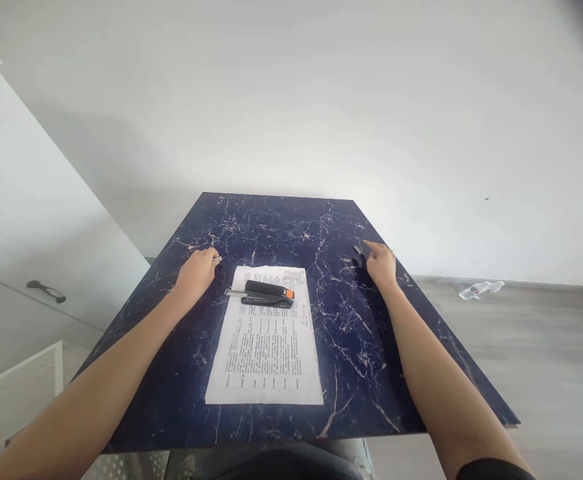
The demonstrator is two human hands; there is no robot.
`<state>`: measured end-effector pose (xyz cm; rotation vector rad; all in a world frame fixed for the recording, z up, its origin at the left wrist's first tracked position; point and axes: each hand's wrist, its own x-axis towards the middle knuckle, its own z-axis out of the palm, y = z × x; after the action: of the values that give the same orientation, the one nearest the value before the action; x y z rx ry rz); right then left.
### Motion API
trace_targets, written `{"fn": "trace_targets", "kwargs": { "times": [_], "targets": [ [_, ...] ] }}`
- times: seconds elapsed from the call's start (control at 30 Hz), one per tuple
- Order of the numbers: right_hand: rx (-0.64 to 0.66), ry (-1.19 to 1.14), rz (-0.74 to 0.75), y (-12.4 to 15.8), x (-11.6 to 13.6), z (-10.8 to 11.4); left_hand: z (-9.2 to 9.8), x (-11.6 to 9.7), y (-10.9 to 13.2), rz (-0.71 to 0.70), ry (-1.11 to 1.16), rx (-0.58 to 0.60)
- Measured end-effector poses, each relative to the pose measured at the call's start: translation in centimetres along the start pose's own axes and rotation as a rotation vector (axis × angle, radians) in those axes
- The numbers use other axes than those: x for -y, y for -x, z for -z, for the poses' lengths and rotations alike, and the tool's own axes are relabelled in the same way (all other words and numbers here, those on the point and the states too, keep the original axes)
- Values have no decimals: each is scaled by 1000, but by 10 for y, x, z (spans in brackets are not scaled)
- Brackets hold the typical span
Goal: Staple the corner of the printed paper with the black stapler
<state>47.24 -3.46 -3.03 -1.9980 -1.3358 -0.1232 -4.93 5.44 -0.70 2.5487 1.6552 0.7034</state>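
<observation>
A black stapler (pixel 269 294) with an orange patch lies across the upper part of a printed sheet of paper (pixel 264 353). Its metal rail sticks out at the left. To the left of the sheet, my left hand (pixel 197 275) is closed, pinching a small silvery strip (pixel 217 259) at the fingertips. My right hand (pixel 382 265) is near the table's right edge, index finger stretched out and the other fingers partly curled. Just left of that fingertip is a small dark piece (pixel 356 249), too small to name; it appears apart from the finger.
The dark blue marbled table (pixel 281 230) stands against a white wall (pixel 291 100). At the left is a white cabinet (pixel 36 200) with a dark handle (pixel 46 291). A crumpled clear plastic wrapper (pixel 481 289) lies on the grey floor (pixel 501 340) at the right.
</observation>
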Motion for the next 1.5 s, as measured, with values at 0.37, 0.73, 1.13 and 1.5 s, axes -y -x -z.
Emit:
{"fn": "trace_targets", "kwargs": {
  "times": [0.37, 0.73, 1.13, 1.5],
  "targets": [
    [-174, -190, 250, 38, 74, 5, 14, -52, 9, 47, 1051, -66],
    [382, -484, 724, 118, 187, 2, 34, -34, 7, -39, 999, 211],
    [506, -284, 766, 125, 182, -12, 30, -54, 15, -178, 697, 243],
    [470, -310, 733, 116, 170, -14, 14, -65, 21, -376, 552, 198]
  ]
}}
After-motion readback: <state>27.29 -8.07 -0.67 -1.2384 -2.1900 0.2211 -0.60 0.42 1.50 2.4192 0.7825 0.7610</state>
